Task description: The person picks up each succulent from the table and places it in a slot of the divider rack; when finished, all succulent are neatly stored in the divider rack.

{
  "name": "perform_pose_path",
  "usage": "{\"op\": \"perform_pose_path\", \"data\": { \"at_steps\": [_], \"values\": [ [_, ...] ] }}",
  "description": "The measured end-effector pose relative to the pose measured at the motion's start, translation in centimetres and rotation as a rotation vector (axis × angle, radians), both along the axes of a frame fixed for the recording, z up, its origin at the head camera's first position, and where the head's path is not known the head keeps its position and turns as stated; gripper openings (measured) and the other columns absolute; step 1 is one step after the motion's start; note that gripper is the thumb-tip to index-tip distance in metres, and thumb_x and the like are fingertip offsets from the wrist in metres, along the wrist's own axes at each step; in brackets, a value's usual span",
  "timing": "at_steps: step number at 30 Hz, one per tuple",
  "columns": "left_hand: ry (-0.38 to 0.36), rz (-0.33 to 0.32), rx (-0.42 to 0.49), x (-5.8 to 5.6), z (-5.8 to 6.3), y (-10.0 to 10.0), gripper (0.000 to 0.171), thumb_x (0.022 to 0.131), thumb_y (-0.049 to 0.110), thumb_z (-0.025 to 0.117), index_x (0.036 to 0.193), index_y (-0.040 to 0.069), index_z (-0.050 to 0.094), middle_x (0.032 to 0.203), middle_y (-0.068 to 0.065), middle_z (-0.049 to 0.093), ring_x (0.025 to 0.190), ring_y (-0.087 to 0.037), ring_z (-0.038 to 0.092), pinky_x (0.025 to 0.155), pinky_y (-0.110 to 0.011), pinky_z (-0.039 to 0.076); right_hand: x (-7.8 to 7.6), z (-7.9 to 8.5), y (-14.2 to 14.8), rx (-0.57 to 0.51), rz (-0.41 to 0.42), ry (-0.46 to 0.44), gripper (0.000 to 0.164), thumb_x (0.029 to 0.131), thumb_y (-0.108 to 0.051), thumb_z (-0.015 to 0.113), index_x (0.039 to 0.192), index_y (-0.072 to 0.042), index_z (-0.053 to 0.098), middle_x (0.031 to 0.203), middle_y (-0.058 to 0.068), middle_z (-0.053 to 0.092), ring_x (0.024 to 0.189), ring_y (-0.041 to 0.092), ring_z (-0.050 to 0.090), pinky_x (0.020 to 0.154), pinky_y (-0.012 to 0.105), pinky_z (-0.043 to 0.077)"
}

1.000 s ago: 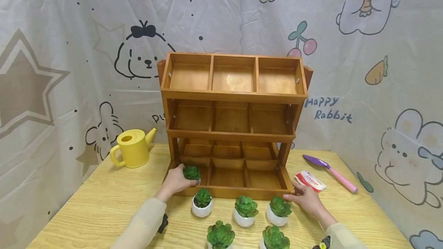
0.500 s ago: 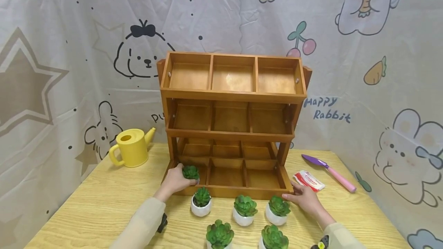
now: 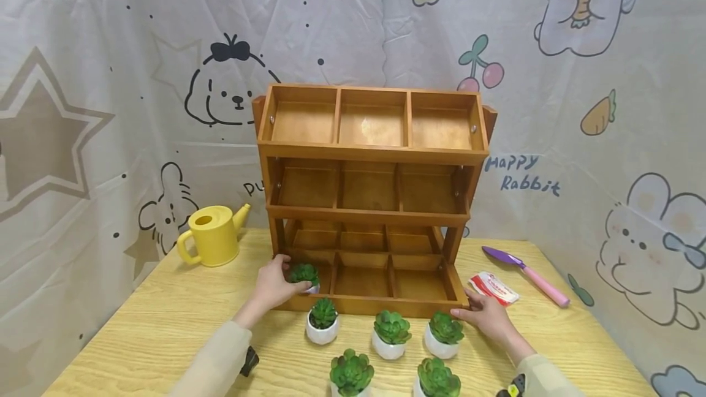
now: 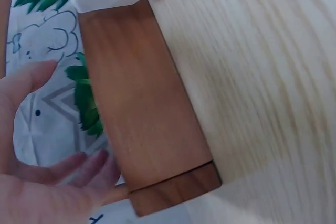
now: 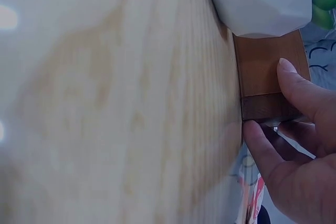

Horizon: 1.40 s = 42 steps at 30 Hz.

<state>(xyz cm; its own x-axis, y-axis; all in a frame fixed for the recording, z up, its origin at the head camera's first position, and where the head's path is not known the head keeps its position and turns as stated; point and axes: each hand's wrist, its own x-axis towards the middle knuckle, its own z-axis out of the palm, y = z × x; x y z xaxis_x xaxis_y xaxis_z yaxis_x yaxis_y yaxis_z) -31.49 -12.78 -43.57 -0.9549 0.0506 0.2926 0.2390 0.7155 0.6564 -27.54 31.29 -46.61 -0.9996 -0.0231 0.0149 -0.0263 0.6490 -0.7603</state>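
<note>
A green succulent in a white pot [image 3: 304, 274] sits in the tiered brown wooden rack's [image 3: 364, 215] front-left bottom compartment, between the nearer left hand's [image 3: 273, 282] parted thumb and fingers (contact unclear); the right hand [image 3: 488, 316] pinches the rack's right corner.

The wooden tiered shelf [image 3: 366, 214] is shadowed below its softly lit top; wrist views look dimmer, slightly blurred.

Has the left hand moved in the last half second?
Yes, slightly. Against the wooden shelf in the head view, the left hand has shifted to the left.
</note>
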Motion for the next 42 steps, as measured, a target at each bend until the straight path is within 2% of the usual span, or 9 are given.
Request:
{"op": "perform_pose_path", "data": {
  "at_steps": [5,9,12,17,25,32,38,42],
  "values": [
    [0.065,-0.003,0.025,1.1,0.7,0.0,0.053,0.074,0.028,0.082,0.111,-0.002,0.059,0.103,-0.016,0.063,0.092,-0.027,0.059,0.081,-0.041,0.051,0.2,0.3,0.0,0.003,-0.005,-0.005,0.080,0.083,-0.032,0.074,0.139,0.012,0.037,0.136,0.036,0.042,0.121,0.049,0.049,0.099,0.051,0.044],
    [0.078,-0.057,0.043,2.4,1.2,0.4,0.046,0.073,0.034,0.082,0.101,0.003,0.062,0.094,-0.009,0.064,0.084,-0.020,0.059,0.075,-0.034,0.050,0.2,0.5,0.0,-0.004,-0.006,-0.006,0.081,0.083,-0.032,0.074,0.140,0.012,0.036,0.137,0.036,0.041,0.123,0.049,0.047,0.100,0.052,0.043],
    [0.035,-0.129,0.044,3.4,1.2,0.8,0.048,0.072,0.037,0.083,0.100,0.005,0.062,0.092,-0.006,0.064,0.083,-0.016,0.059,0.073,-0.031,0.050,0.2,0.5,0.1,-0.004,-0.003,-0.003,0.082,0.083,-0.034,0.074,0.140,0.012,0.037,0.136,0.036,0.042,0.122,0.049,0.048,0.099,0.052,0.044],
    [-0.057,-0.221,-0.026,4.4,0.9,1.2,0.056,0.069,0.041,0.084,0.105,0.006,0.061,0.096,-0.002,0.062,0.089,-0.015,0.057,0.076,-0.032,0.049,0.2,0.4,0.1,0.004,0.005,0.008,0.082,0.083,-0.035,0.074,0.139,0.012,0.037,0.137,0.036,0.041,0.120,0.048,0.050,0.097,0.050,0.046],
    [-0.115,-0.328,-0.112,4.8,0.2,1.3,0.071,0.064,0.044,0.086,0.114,0.001,0.058,0.106,-0.009,0.062,0.094,-0.021,0.058,0.078,-0.038,0.050,0.2,0.3,-0.1,0.028,-0.007,0.028,0.080,0.084,-0.034,0.073,0.139,0.012,0.038,0.139,0.033,0.040,0.120,0.048,0.050,0.097,0.051,0.045],
    [-0.107,-0.385,-0.101,4.8,-0.5,1.3,0.071,0.062,0.040,0.088,0.112,-0.001,0.058,0.105,-0.010,0.065,0.093,-0.022,0.060,0.079,-0.038,0.051,0.3,0.1,-0.2,0.010,-0.011,0.001,0.079,0.085,-0.032,0.073,0.140,0.012,0.037,0.140,0.033,0.039,0.123,0.048,0.047,0.100,0.052,0.042],
    [-0.098,-0.399,-0.110,4.6,-0.9,1.5,0.073,0.062,0.041,0.087,0.114,0.000,0.058,0.105,-0.009,0.065,0.098,-0.025,0.061,0.082,-0.042,0.050,0.4,0.2,-0.3,0.022,-0.012,0.003,0.079,0.085,-0.033,0.073,0.139,0.012,0.037,0.139,0.034,0.040,0.122,0.048,0.048,0.099,0.052,0.043],
    [-0.101,-0.420,-0.108,4.4,-1.0,1.7,0.070,0.062,0.038,0.088,0.114,0.001,0.059,0.102,-0.006,0.066,0.094,-0.021,0.061,0.079,-0.038,0.051,0.3,0.1,-0.2,0.024,-0.011,0.005,0.079,0.084,-0.033,0.073,0.139,0.012,0.038,0.139,0.033,0.041,0.121,0.047,0.050,0.098,0.051,0.044]
  ]
}}
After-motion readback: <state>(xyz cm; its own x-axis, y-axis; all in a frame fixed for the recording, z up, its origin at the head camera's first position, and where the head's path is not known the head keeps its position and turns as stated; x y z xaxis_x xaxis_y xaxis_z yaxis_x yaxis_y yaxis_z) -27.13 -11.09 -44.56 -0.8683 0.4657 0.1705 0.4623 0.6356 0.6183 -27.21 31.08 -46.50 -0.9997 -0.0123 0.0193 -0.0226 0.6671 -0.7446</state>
